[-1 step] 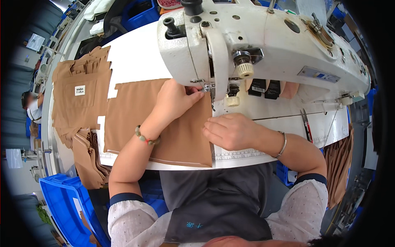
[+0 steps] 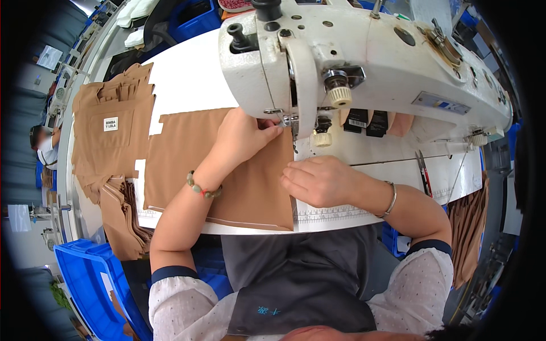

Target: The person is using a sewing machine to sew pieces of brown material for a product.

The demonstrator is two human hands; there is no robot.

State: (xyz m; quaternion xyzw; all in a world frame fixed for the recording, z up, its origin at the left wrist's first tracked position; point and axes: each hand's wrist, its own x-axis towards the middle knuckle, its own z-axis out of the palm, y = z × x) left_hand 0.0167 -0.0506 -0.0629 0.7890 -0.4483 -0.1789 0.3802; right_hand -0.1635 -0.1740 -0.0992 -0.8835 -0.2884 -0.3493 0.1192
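Note:
A brown fabric panel (image 2: 256,187) lies flat on the white sewing table, its right edge running up to the needle area (image 2: 290,121) of a white sewing machine (image 2: 375,62). Close beside the needle, my left hand (image 2: 242,136) presses the panel's top right part, thumb and fingertips pinched together; the machine head partly hides the fingers. My right hand (image 2: 318,181), fingers curled together, grips the panel's right edge nearer to me. A printed ruler strip (image 2: 327,216) shows along the table's front edge.
Brown cut pieces, one with a white label (image 2: 110,124), are stacked at the left. Red-handled snips (image 2: 424,173) and black labels (image 2: 376,123) lie right of the needle. Blue crates (image 2: 85,250) stand lower left; more brown pieces (image 2: 469,233) hang at the right. Another person sits far left.

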